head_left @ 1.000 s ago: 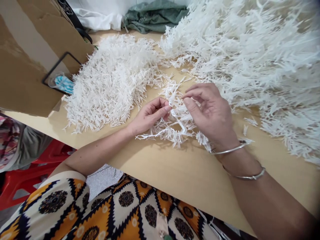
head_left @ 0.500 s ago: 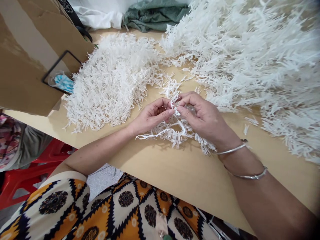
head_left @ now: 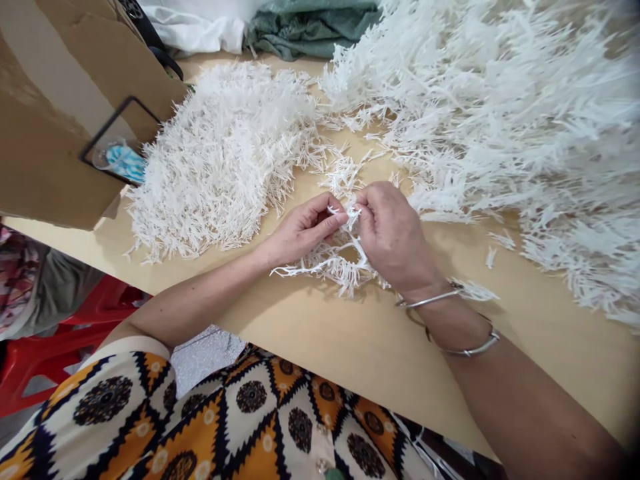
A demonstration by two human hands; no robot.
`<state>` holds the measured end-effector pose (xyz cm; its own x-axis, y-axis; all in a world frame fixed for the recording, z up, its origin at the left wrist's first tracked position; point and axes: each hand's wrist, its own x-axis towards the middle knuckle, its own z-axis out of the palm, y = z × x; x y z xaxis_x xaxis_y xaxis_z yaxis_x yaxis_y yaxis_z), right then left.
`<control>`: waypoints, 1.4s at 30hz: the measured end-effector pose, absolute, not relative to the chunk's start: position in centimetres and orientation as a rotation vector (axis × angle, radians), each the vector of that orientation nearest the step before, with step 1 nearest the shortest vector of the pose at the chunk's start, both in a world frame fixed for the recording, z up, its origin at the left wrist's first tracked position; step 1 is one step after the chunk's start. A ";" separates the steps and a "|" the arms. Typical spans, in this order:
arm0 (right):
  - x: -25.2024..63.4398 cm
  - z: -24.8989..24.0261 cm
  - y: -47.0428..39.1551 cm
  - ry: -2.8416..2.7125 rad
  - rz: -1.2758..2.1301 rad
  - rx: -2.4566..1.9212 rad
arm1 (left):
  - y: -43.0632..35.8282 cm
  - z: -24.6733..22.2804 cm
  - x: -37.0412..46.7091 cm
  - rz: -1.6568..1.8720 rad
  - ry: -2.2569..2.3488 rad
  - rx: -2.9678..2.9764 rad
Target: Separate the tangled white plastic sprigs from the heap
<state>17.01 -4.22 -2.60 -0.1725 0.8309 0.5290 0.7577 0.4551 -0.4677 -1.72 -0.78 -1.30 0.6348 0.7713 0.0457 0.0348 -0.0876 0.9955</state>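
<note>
- White branched strand [head_left: 352, 217]: right of the smaller pile [head_left: 225, 160], toward the person.
- Left hand [head_left: 305, 230]: fingertips pinching strand.
- Right hand [head_left: 393, 240]: fingers curled, apparently gripping strand.
- Judged light, pliable, tips fragile; best held by stem.

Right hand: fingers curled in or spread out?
Curled in: the right hand shows bent knuckles, its index finger folded toward the thumb, close by the white strands.

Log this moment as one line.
left hand: pinching white sprig | right hand: closed on same sprig | smaller white pile: left | larger white pile: right
</note>
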 end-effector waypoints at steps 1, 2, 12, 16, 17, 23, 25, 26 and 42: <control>16.8 -2.8 -4.2 -1.923 0.134 -1.353 | -0.7 -1.4 -1.7 0.709 0.705 1.563; 16.6 -3.0 -4.2 -1.893 0.136 -1.379 | -0.8 -1.4 -1.7 0.717 0.717 1.573; 21.5 -3.4 -2.6 -1.567 0.187 -1.531 | -1.9 -1.2 -1.9 0.657 0.649 1.600; 20.7 -2.4 -3.1 -1.542 0.140 -1.352 | -1.5 -1.6 -1.7 0.727 0.667 1.498; 20.5 -2.1 -3.3 -1.547 0.127 -1.312 | -1.5 -1.6 -1.7 0.735 0.665 1.490; 19.9 -0.4 -4.1 -1.815 0.441 -1.101 | -1.5 -1.4 -1.6 0.755 0.650 1.456; 19.9 -0.4 -4.2 -1.876 0.539 -1.092 | -1.4 -1.2 -1.6 0.776 0.653 1.465; 19.9 -0.6 -4.2 -1.889 0.572 -1.100 | -1.4 -1.2 -1.6 0.788 0.658 1.471; 19.1 -0.8 -4.5 -1.730 0.711 -1.163 | -1.5 -2.1 -1.3 0.841 0.767 1.486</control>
